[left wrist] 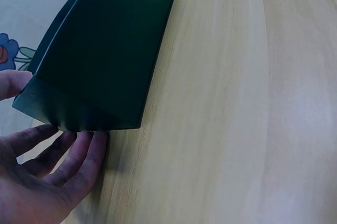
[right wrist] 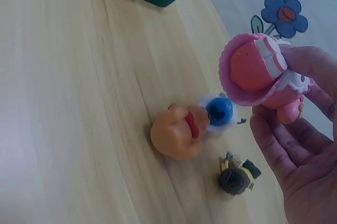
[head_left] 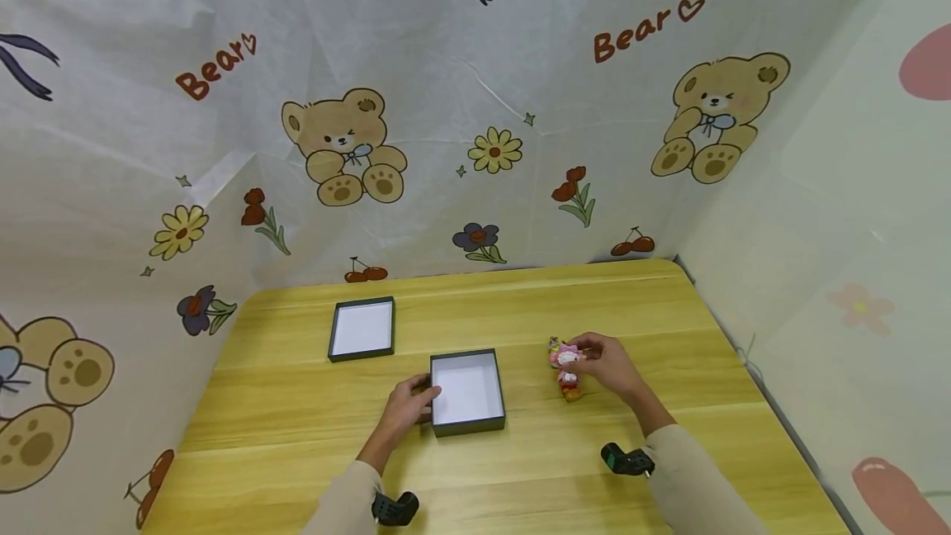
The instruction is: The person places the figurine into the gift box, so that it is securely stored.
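My left hand [head_left: 404, 409] grips the left side of a dark green square box [head_left: 468, 426], its thumb over the rim and fingers against the outer wall. The box stands with its white inside facing up. To the right, my right hand [head_left: 607, 363] pinches a pink and white figurine [right wrist: 255, 68] between thumb and fingers, above the table in the right wrist view. Below it lies an orange-tan figurine [right wrist: 176, 134] with a red bow and a blue part. Beside that is a small dark and yellow figurine [right wrist: 234, 176].
A shallow dark-rimmed tray or lid [head_left: 361, 329] with a white inside lies behind and left of the box. The wooden table [head_left: 282, 403] meets a bear-printed cloth [head_left: 416, 213] at its back edge and a pale wall covering [head_left: 817, 213] on the right.
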`<state>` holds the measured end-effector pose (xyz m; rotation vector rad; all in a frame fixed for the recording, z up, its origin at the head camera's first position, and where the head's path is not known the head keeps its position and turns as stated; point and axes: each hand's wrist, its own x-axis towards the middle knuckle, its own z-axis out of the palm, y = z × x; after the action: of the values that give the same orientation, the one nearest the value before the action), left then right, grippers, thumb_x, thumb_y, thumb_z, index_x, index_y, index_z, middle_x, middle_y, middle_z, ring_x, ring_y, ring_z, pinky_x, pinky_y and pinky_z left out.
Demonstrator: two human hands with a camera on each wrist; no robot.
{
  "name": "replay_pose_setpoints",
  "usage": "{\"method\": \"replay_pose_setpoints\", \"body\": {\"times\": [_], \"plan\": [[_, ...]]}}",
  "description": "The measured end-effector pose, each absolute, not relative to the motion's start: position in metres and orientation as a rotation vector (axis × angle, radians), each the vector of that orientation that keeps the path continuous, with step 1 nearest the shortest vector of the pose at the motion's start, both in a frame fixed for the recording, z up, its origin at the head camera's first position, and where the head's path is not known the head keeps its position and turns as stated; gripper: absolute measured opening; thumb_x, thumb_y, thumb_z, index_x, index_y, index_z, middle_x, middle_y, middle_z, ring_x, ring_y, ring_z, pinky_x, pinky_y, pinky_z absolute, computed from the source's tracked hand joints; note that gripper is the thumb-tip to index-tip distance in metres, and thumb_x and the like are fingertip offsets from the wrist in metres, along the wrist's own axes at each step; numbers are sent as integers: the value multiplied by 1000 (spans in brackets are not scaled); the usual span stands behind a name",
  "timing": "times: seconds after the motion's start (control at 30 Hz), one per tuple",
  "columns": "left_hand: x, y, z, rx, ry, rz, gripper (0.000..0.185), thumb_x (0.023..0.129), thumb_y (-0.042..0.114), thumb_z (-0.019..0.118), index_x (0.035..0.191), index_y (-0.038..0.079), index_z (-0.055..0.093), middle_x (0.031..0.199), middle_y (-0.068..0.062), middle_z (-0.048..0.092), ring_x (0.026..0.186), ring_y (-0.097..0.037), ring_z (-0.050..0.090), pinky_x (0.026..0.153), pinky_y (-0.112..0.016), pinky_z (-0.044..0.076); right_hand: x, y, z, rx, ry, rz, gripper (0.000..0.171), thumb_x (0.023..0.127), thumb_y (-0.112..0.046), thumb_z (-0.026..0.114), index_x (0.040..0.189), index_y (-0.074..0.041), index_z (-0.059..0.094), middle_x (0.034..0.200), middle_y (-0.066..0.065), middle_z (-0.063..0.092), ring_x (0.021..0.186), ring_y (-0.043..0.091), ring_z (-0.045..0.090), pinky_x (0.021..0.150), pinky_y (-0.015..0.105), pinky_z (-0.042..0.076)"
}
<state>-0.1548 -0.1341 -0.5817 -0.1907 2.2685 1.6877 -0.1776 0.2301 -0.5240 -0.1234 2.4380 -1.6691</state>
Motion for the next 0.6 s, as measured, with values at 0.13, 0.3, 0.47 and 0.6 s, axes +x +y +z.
{"method": "replay_pose_setpoints", "body": {"times": [0.13,0.3,0.47,0.6], "plan": [[-154,-134,-580,-176,2277,1686,62,94,25,62,138,-13,41,132,-31,50,103,-33,62,84,-41,55,-177,218,-510,-196,2420,-1681,35,84,-5,73,113,10,61,108,24,61,86,28,58,71,40,55],[-153,-134,-580,-176,2265,1701,61,94,23,61,137,-14,41,131,-31,50,103,-33,62,83,-40,55,-184,208,-519,-196,2447,-1667,34,83,-9,75,111,6,63,107,20,62,86,27,56,68,29,53],[-154,-134,-581,-175,2264,1703,61,94,23,62,137,-15,41,130,-31,51,103,-33,62,83,-40,55,-192,195,-530,-185,2432,-1686,36,81,-17,78,109,1,65,106,15,62,87,24,56,70,26,52],[-155,-135,-582,-167,2269,1694,62,94,25,62,137,-15,41,130,-31,51,105,-34,62,85,-41,55,-195,184,-531,-202,2408,-1702,35,80,-17,79,108,-1,66,108,14,62,88,23,57,72,26,53]]}}
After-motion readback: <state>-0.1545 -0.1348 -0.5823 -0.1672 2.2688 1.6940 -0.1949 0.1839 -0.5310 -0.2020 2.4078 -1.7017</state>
